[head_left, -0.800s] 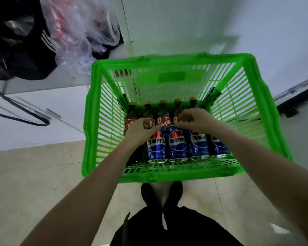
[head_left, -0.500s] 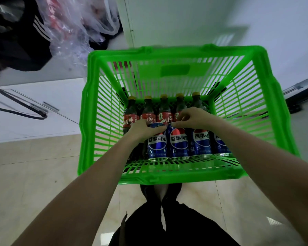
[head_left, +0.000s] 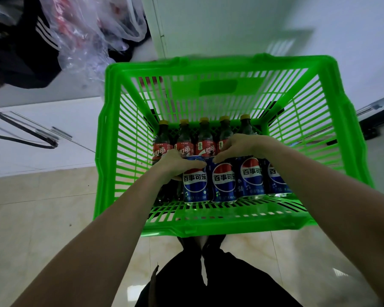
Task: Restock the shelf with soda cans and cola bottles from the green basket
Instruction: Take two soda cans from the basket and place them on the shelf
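Observation:
A green basket (head_left: 208,63) stands on the floor in front of me. Along its far side stands a row of cola bottles (head_left: 205,140) with yellow caps and red labels. Several blue soda cans (head_left: 252,176) stand in a row in front of them. My left hand (head_left: 175,163) grips the top of the leftmost visible can (head_left: 195,185). My right hand (head_left: 239,147) curls over the top of the can beside it (head_left: 224,182), its fingertips close to those of my left hand. No shelf is in view.
A clear plastic bag (head_left: 87,29) and a black garment with white stripes (head_left: 20,52) lie at the upper left. A black cable (head_left: 20,140) runs across the white floor panel on the left. My black trousers (head_left: 208,280) and shoes are below the basket.
The view has drawn closer to the basket. Both hands stay on the tops of the two left cans, with the fingertips a little closer together.

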